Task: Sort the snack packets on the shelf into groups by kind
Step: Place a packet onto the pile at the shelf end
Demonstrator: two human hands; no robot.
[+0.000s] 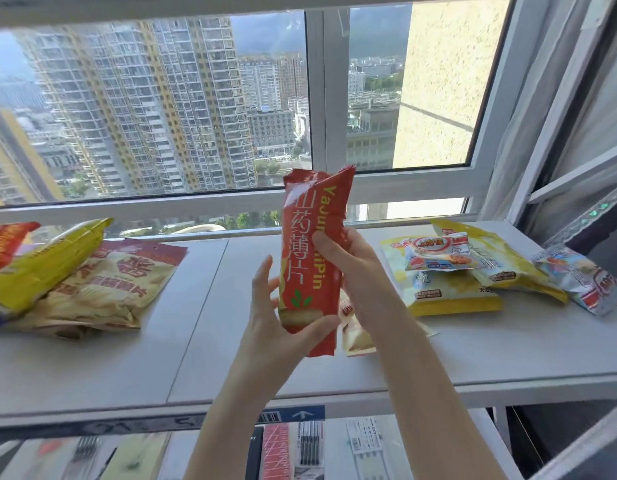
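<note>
Sorting partly done, one red packet held up over the white shelf point(196, 341).

Two loose groups already lay on the shelf: at the left, a crumpled yellow foil bag point(47, 265) resting on a beige-and-maroon printed pouch point(116, 285), with a red bag point(6, 244) at the frame edge; at the right, two yellow-and-pale-blue chip bags point(449, 292) with a small silver-and-red packet point(438, 252) on top and another silver packet point(580, 278) beside them. A beige pouch point(357, 336) lay in the middle, unsorted by the look of it. The tall red foil packet with yellow lettering point(310, 258) stood upright in the air between both groups. The left hand point(279, 323) cupped its lower end, thumb across the front; the right hand point(352, 268) gripped its middle, fingers point(326, 242) curled round it.
</note>
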